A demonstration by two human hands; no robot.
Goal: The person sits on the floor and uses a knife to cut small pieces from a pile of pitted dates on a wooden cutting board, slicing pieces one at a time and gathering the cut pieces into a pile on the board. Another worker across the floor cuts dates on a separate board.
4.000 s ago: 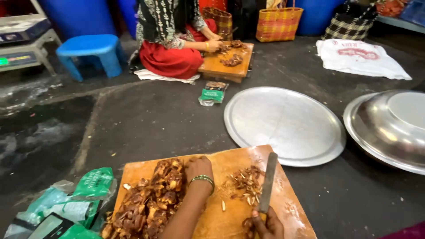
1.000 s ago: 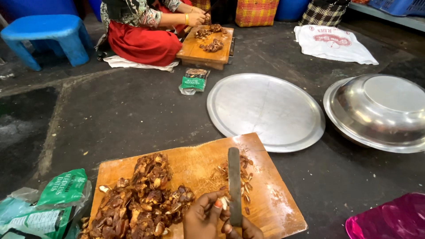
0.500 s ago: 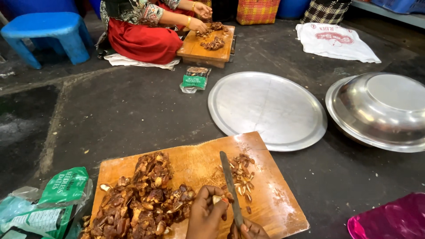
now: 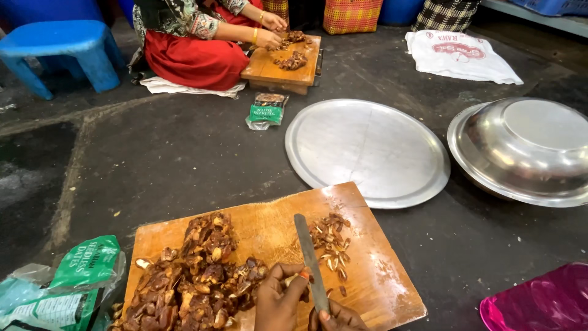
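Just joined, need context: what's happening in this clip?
A person sits over a wooden cutting board on the floor. Their right hand holds a knife, blade lying across the board, while the left hand pinches a small brown piece beside it. A pile of brown fruit pieces lies left of the blade, and a smaller chopped heap right. Another person works at a second board beyond.

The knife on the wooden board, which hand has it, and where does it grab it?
The right hand holds the knife at its handle end, blade pointing away. The left hand pinches a small date piece against the blade.
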